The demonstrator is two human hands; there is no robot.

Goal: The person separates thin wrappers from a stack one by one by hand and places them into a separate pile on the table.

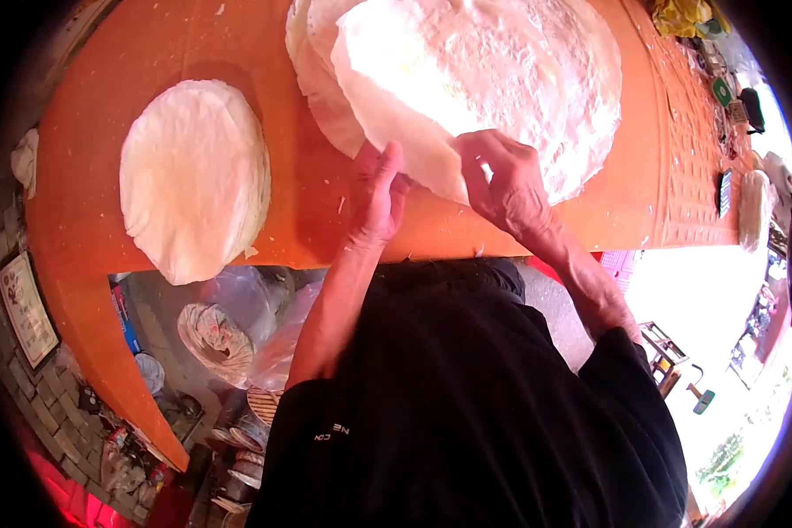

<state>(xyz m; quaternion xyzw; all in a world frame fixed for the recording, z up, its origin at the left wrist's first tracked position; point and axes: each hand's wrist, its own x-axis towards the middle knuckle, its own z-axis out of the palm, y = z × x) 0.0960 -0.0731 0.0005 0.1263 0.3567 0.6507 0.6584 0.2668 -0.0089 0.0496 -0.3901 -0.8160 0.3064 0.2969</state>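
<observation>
Head view: the right hand (504,183), its fingers bent towards the thumb, pinches the lower part of a thin pale sheet (414,136) of what looks like dough or flatbread. The left hand (378,201) is beside the sheet's near left edge, thumb pointing away from the body; its fingers are partly hidden, so I cannot tell whether they grip it. That sheet lies over the left side of a broad stack of sheets (572,97), whose surface (blown out to white where the light strikes) is wrinkled. Further left, well apart, a smaller pile of sheets (194,176) lies with its near end at the table's front edge. All of it rests on an orange-covered table (304,220), flecked with pale crumbs. Below the table, left of the person's black shirt (466,396), are clear plastic bags (242,299). At the far right of the tabletop is a dark phone-like object (724,194).
</observation>
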